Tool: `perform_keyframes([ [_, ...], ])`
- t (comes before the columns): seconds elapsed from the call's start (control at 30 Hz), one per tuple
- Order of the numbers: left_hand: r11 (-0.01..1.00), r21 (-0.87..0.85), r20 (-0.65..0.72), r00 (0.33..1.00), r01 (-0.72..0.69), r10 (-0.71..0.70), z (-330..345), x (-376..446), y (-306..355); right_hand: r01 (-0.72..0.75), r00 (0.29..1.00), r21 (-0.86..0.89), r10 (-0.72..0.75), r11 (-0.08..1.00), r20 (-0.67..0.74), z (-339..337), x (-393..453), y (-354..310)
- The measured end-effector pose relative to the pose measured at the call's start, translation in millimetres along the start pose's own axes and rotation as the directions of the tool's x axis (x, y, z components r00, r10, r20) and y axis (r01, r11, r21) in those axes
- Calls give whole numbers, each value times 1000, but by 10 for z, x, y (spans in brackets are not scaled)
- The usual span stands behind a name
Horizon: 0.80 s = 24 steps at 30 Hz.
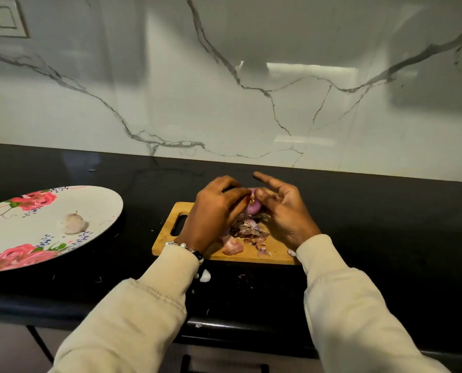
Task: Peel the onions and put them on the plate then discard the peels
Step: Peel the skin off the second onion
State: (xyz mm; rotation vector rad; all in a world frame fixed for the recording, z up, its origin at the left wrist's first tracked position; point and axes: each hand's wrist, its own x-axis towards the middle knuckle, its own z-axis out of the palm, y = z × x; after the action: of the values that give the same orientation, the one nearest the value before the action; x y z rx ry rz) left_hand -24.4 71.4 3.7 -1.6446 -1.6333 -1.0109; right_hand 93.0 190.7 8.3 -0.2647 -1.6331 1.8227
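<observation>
Nearest the viewer, two cream sleeves reach over the front edge of a black countertop [359,211] toward a wooden cutting board [170,238], the landmark here. A white scrap [205,275] lies on the counter just in front of the board. On the board itself sits a heap of purple-brown onion peels [248,228], with loose pieces toward its front edge. Just above the heap, the left hand [213,211] curls its fingers round a purple onion [252,207], while the right hand [281,208] pinches at its top with the thumb, forefinger stretched out straight. Well to the left of the board, a rose-patterned plate [95,200] holds one pale peeled onion [73,223]. Behind the board rises a white marble-veined wall [224,90], with a switch plate [1,18] far up and left.
</observation>
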Motion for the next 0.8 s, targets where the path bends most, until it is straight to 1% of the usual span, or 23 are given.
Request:
perform_keyframes([
  [0.1,999,33,17,1000,-13,13,4,1,5,-5,1000,-47,5,999,-3,3,8,15],
  [0.27,991,112,49,996,-74,69,-1,9,35,-2,1000,-139,2,990,4,-3,7,33],
  [0.37,985,152,52,996,-79,72,-3,10,35,15,1000,-209,-13,978,9,6,-1,30],
  [0.43,982,172,62,996,-80,71,7,12,37,19,1000,-227,-17,974,11,9,-9,25],
  [0.5,990,135,54,998,-49,43,9,4,36,7,1000,-199,-8,980,-2,6,-5,20],
  [0.6,1000,25,45,999,-4,3,1,-6,1,-14,999,-161,8,987,-37,-13,15,16],
  [0.67,1000,-9,76,997,-10,10,4,-4,-32,-16,999,-191,8,981,-42,-33,25,19],
  [0.73,1000,-8,104,995,-13,13,14,-3,-58,-16,999,-254,7,967,-35,-28,18,10],
  [0.8,1000,-7,108,994,-8,8,26,-4,-69,-16,999,-275,7,961,-34,-22,8,3],
])
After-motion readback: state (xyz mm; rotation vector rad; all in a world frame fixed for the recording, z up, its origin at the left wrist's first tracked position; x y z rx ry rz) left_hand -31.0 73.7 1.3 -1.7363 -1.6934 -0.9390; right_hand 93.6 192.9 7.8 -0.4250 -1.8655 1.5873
